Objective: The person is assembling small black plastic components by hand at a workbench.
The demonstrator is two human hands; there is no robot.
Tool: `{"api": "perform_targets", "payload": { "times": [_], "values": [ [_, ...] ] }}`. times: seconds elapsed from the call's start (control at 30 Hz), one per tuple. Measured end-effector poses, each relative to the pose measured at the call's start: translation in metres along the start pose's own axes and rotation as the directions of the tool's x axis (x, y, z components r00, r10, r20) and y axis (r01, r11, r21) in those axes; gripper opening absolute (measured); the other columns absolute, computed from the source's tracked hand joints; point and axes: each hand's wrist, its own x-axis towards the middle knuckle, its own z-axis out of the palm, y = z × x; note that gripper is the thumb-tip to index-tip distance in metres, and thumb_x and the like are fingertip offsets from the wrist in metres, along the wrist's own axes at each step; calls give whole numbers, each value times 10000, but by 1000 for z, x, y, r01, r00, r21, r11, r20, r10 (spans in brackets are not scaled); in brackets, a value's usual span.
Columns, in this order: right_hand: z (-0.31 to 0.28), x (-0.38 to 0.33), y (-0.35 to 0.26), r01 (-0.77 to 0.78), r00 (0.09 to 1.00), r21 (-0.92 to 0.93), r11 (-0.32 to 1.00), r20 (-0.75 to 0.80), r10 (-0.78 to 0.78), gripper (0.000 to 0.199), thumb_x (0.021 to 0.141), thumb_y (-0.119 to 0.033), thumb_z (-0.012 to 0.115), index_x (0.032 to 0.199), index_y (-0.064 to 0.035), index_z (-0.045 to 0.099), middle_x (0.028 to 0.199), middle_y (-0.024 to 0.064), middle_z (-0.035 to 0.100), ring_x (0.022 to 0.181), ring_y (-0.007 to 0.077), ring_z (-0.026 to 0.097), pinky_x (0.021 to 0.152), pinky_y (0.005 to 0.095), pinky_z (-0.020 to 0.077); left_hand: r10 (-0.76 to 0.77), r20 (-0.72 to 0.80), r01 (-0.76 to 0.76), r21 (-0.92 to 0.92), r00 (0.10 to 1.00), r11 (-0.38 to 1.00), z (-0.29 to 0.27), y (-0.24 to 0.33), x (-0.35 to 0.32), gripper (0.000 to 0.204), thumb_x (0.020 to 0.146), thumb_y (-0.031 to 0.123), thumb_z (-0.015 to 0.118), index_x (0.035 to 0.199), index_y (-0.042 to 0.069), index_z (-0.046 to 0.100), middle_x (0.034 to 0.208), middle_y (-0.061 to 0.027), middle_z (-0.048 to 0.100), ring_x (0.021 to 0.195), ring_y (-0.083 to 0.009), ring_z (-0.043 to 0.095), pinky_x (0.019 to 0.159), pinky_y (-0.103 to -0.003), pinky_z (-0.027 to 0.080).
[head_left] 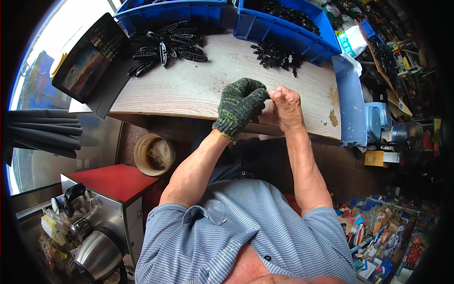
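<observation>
My left hand [240, 105] wears a dark green knitted glove, and its fingers are curled closed above the table's near edge. Bare and touching it from the right, my right hand [287, 106] has thumb and fingers pressed together. Whatever the two hands hold between them is hidden by the glove and fingers. Beyond my hands, a heap of small black plastic clips [279, 57] lies in front of a blue crate. Farther left on the table are several long black plastic parts with oval cut-outs [164, 54].
Two blue crates, a left one [172, 15] and a right one [288, 35], line the back of the pale wooden table [189, 90]. A tablet in a dark case [90, 66] leans at the left. Below stand a bucket [141, 154] and a red-topped cabinet [111, 180].
</observation>
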Motion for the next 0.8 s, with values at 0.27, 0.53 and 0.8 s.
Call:
{"api": "perform_targets", "payload": {
  "times": [0.27,0.53,0.8],
  "values": [
    [-11,0,6,49,999,60,997,-23,-48,316,888,-246,711,669,-113,526,496,-19,437,411,120,494,456,338,543,355,97,-363,410,930,837,-11,-7,1,242,937,195,714,1088,8,685,928,-72,706,824,-156,666,711,-300,561],
    [-84,8,-16,55,783,274,960,-608,129,290,884,-335,734,819,-89,594,433,0,393,433,189,573,579,486,632,576,271,-147,956,771,-253,-111,39,54,288,877,173,636,1153,99,669,1199,-147,657,1163,-398,569,1015,-495,448],
    [-115,24,-17,-138,769,84,987,-619,160,311,832,-250,802,969,-42,616,453,13,393,426,182,530,580,439,616,556,414,-312,910,720,-273,-93,16,59,306,871,155,631,1172,110,665,1187,-140,662,1150,-401,582,968,-510,459]
  ]
}}
